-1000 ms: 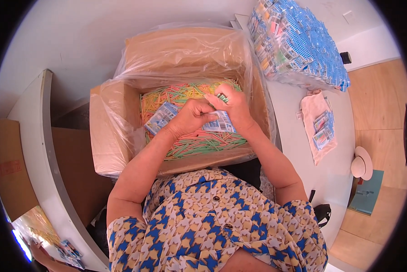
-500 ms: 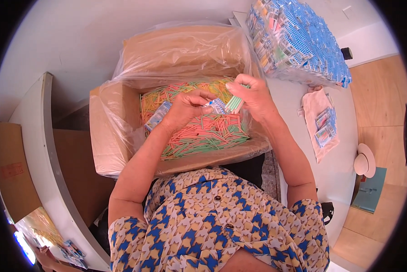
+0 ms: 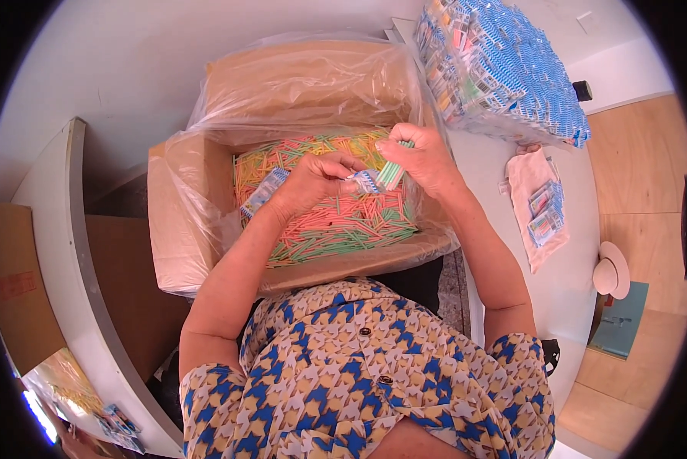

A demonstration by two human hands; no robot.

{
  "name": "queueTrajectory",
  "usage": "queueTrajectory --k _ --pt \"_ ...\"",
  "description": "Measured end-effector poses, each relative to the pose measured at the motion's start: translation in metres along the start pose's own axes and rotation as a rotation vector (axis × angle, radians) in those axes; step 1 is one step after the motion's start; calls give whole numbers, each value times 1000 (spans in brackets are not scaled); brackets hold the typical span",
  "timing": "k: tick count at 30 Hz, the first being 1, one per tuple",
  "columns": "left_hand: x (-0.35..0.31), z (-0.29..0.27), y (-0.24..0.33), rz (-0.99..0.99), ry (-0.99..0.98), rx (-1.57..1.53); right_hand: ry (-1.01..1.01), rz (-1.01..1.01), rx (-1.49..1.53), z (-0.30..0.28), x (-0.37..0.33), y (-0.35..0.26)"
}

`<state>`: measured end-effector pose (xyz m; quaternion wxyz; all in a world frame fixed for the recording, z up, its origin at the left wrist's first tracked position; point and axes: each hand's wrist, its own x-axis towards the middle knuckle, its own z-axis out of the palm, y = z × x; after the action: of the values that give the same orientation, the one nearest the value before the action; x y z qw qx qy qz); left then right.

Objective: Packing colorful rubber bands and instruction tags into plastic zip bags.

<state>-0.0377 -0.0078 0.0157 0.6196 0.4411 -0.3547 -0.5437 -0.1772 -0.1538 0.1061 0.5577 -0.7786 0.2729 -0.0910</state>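
Note:
Over a plastic-lined cardboard box (image 3: 177,206) full of short coloured sticks (image 3: 336,229), both my hands work close together. My left hand (image 3: 317,182) pinches a small blue-and-white plastic bag (image 3: 368,182). In my right hand (image 3: 422,157) is a bunch of pale green and white sticks (image 3: 393,170), its lower ends at the mouth of the bag. Whether the tips are inside the bag I cannot tell. Further blue-and-white packets (image 3: 265,191) lie on the sticks at the box's left side, partly behind my left forearm.
A large clear bag of blue-and-white packets (image 3: 512,73) stands at the back right of the white table (image 3: 496,199). Several packets (image 3: 546,214) rest on a pink cloth (image 3: 523,172). Left is a white-edged panel (image 3: 79,229); another person's hand (image 3: 76,440) shows at lower left.
The two hands hold nearly the same pose, with the sticks still against the bag's mouth. The whole view has shifted slightly.

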Motion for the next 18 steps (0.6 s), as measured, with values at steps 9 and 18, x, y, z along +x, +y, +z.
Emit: queueTrajectory --k 9,18 --pt "-2 2 2 -63 -22 38 156 -264 -291 24 -9 -17" --pt "-4 1 2 -69 -35 24 181 -434 -512 21 -4 -2"
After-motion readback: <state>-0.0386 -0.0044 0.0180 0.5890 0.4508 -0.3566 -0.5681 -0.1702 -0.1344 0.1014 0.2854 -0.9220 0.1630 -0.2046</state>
